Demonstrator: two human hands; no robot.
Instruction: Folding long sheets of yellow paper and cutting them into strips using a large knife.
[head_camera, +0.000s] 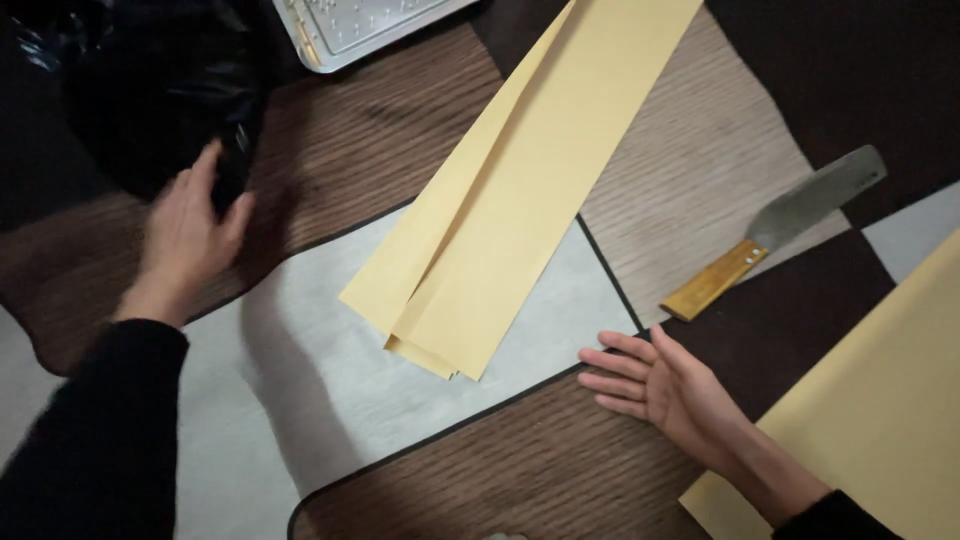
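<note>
Lying across the middle of the view, one stack of long yellow paper strips is seen on a surface patterned in wood-grain brown, pale grey and dark patches; whether that surface is a bench or a floor mat cannot be told. The stack's long axis is set on a diagonal, running from the lower left near the centre up toward the top right edge, where it is cut off by the frame. At least two layers are counted at its near end, where the edges are slightly fanned. The paper is smooth, matte and flat, with straight cut edges. A second, wider yellow sheet is seen at the lower right. One broad-bladed knife is laid to the right of the stack, well apart from it, its dull grey metal blade pointed up and right and its yellowish wooden handle down and left. Two hands are counted. The left hand, in a black sleeve, is pressed against a glossy black plastic bag, its fingers curled loosely on it. The right hand is held flat and open, fingers together, empty, just below the stack's near end. One embossed metal tray is partly shown at the top.
</note>
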